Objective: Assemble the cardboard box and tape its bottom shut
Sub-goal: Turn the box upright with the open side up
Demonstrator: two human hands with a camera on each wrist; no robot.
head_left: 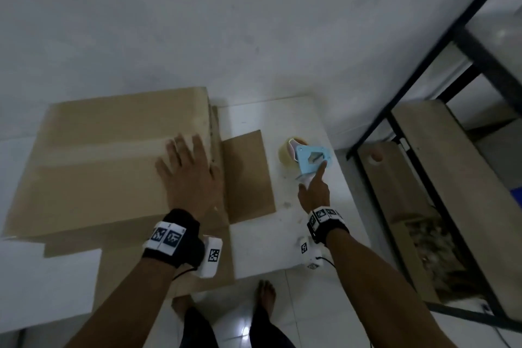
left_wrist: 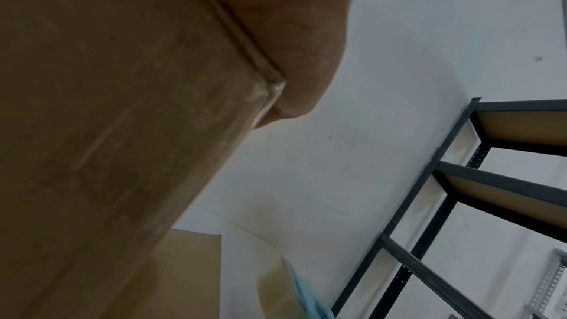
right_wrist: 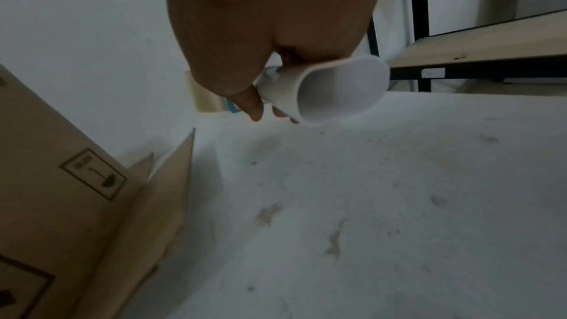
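Note:
The brown cardboard box point(head_left: 99, 172) lies bottom up on the white table point(head_left: 285, 116), with a strip of clear tape point(head_left: 99, 150) along its middle seam. My left hand point(head_left: 187, 169) rests flat on the box's right end, fingers spread over the tape. In the left wrist view the palm point(left_wrist: 291, 33) presses the cardboard point(left_wrist: 107, 130) at the tape's edge. My right hand point(head_left: 315, 191) grips the white handle point(right_wrist: 337, 89) of a light blue tape dispenser point(head_left: 312, 157) just right of the box, index finger lying along its body. The tape roll point(head_left: 285, 150) sits at its far end.
A loose box flap point(head_left: 248, 175) lies flat on the table between box and dispenser. A black metal shelf rack point(head_left: 423, 150) with wooden boards stands to the right. A white wall is behind the table. My bare feet point(head_left: 265, 297) stand on the tiled floor below.

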